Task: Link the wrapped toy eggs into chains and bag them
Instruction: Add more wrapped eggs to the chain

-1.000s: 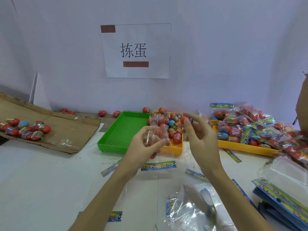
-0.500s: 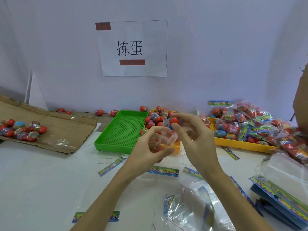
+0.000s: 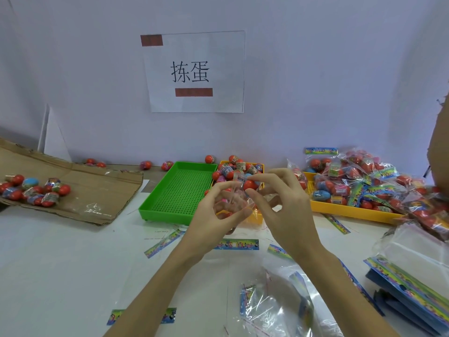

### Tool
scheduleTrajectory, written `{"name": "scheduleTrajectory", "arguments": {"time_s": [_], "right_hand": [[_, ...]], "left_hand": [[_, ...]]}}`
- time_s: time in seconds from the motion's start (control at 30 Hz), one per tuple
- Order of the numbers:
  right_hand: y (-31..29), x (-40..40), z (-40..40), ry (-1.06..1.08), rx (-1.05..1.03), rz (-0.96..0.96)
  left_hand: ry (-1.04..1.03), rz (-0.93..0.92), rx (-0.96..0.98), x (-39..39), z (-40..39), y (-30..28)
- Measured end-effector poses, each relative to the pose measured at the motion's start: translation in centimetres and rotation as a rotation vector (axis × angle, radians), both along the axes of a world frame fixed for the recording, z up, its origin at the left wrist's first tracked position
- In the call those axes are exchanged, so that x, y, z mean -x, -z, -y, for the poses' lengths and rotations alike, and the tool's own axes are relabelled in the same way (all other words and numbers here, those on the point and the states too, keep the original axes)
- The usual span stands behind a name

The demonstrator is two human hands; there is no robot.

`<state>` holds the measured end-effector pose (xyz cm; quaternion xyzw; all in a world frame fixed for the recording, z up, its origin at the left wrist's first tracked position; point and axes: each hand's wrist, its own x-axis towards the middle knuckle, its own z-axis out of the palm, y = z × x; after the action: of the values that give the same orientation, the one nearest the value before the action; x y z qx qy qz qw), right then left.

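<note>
My left hand (image 3: 213,222) holds a clear plastic bag (image 3: 233,203) with a few wrapped eggs inside, raised above the table in front of the trays. My right hand (image 3: 281,210) pinches a red wrapped toy egg (image 3: 249,184) at the bag's mouth. Behind them a small yellow tray (image 3: 257,218) holds a heap of loose wrapped eggs (image 3: 239,167). More loose eggs (image 3: 31,189) lie on a cardboard sheet (image 3: 97,190) at the left.
An empty green tray (image 3: 179,190) stands left of the yellow one. A wide yellow tray (image 3: 349,210) at the right carries filled bags (image 3: 359,181). Empty clear bags (image 3: 279,302) lie near me, printed header cards (image 3: 410,285) are stacked at the right, and paper strips (image 3: 237,244) are scattered about.
My hands have drawn slightly closer together, and the red egg in my right fingers now sits at the mouth of the bag that my left hand holds. The camera tilted down a little.
</note>
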<state>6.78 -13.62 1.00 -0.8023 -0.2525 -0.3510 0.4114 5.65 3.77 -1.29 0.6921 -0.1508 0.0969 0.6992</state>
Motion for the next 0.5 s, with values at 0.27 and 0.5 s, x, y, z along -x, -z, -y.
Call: {"name": "scheduleTrajectory", "arguments": {"time_s": [0.27, 0.5], "right_hand": [[-0.19, 0.33, -0.07, -0.023, 0.026, -0.042], [0.07, 0.36, 0.14, -0.073, 0.175, -0.147]], "left_hand": [[-0.065, 0.066, -0.016, 0.08, -0.01, -0.2], [-0.062, 0.08, -0.069, 0.12, 0.06, -0.11]]}}
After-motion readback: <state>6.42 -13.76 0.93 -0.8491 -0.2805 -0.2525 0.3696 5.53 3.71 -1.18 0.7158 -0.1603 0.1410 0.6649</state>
